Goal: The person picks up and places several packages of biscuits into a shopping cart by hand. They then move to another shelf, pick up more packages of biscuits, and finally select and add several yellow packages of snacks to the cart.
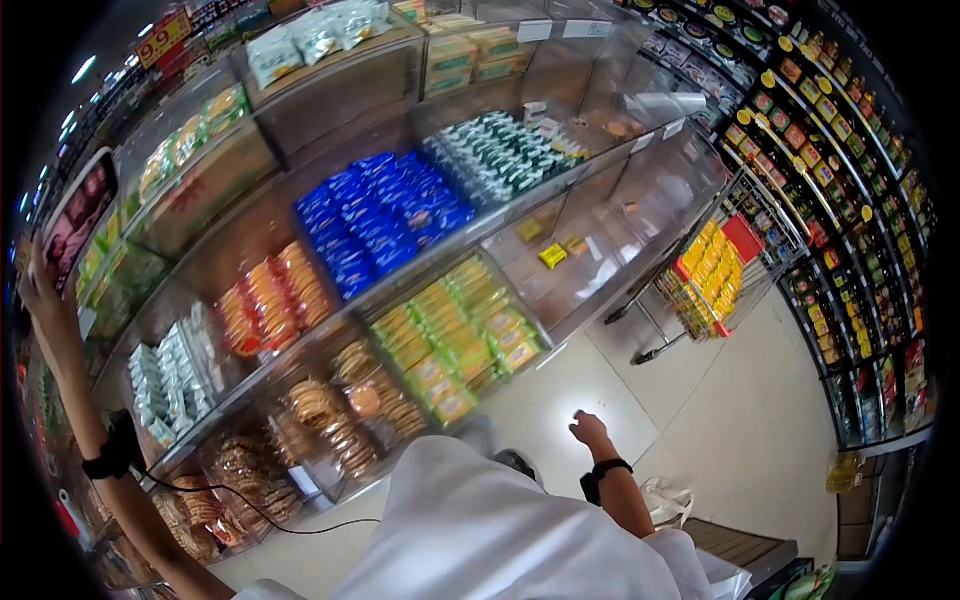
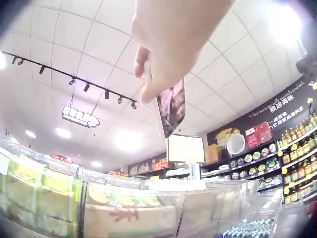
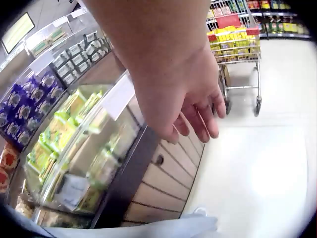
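Raised at the far left of the head view, my left hand (image 1: 42, 300) grips a smartphone (image 1: 88, 205) by its lower end. The left wrist view shows the same hand (image 2: 168, 54) from behind, with the phone (image 2: 172, 106) jutting out past the fingers and a pinkish picture on it. My right hand (image 1: 590, 428) hangs free over the tiled floor, holding nothing. Its fingers are loosely bent in the right wrist view, where the hand (image 3: 173, 94) overlaps the edge of the display counter.
Clear-walled bins hold blue packets (image 1: 385, 220), green-and-yellow packets (image 1: 455, 335), dark green packets (image 1: 505, 150) and round biscuits (image 1: 330, 425). A shopping cart (image 1: 725, 270) with yellow packs stands beyond the counter's end. Stocked shelves (image 1: 820, 170) line the right. A thin cable (image 1: 250, 500) runs from my left wrist.
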Tool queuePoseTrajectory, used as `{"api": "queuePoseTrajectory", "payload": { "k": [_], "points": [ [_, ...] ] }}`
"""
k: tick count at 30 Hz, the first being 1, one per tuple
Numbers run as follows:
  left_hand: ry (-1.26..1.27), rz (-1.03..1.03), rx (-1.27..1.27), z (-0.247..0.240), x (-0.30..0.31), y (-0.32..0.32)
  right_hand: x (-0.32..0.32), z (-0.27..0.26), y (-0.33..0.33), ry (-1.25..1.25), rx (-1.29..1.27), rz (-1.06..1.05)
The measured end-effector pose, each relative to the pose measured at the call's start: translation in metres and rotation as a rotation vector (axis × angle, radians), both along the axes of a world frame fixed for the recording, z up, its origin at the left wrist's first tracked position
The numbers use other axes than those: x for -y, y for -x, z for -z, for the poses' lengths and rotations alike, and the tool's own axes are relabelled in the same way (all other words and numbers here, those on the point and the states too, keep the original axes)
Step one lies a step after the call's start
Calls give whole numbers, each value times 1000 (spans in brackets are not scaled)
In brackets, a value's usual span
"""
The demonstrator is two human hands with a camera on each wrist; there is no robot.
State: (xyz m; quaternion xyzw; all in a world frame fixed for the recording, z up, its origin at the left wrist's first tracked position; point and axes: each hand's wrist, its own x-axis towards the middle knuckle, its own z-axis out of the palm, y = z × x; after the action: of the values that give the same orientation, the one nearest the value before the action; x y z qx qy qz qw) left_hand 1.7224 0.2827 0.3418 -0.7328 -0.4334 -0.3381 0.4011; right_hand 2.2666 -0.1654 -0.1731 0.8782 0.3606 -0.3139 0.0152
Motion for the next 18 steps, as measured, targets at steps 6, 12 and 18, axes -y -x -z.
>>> {"api": "queuePoseTrajectory", "payload": {
  "k": [6, 12, 18],
  "points": [
    [29, -90, -55, -5, -48, -117, 40, 13, -115, 225, -18, 60],
    [64, -113, -63, -10, -56, -196, 24, 67, -226, 324, -155, -100],
    [-42, -174, -128, -49, -57, -301, -64, 52, -350, 244, -181, -174]
  ]
}}
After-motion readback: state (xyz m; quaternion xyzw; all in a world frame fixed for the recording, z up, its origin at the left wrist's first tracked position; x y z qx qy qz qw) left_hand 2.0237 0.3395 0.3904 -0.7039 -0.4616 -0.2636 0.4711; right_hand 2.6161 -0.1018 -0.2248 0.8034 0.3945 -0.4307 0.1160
